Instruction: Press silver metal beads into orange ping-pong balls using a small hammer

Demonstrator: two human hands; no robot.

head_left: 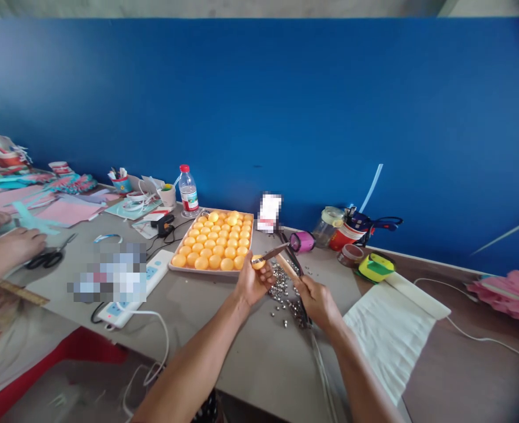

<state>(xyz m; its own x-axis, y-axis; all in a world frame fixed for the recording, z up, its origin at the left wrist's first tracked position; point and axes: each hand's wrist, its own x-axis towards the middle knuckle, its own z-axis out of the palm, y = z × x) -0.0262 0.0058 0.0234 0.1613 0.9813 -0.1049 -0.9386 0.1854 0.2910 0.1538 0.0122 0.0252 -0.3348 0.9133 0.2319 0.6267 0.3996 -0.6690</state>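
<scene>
My left hand [254,281] is closed around an orange ping-pong ball [258,262], which has a dark, shiny patch on its face. My right hand [316,296] grips a wooden-handled tool [289,270], its narrow dark metal head reaching to the ball. Whether the tool is a small hammer or a blade I cannot tell. Under and between the hands lies a scatter of small shiny metal pieces [281,285]. Left of them, a shallow tray [210,271] is filled with rows of orange ping-pong balls [215,241].
A power strip [140,288] with a white cable lies at left. Along the blue partition stand a bottle [188,194], a purple spool [302,241], a jar [328,226] and a red cup [347,235]. A white cloth [391,329] lies right. Another person's hands [14,249] are near scissors [50,257].
</scene>
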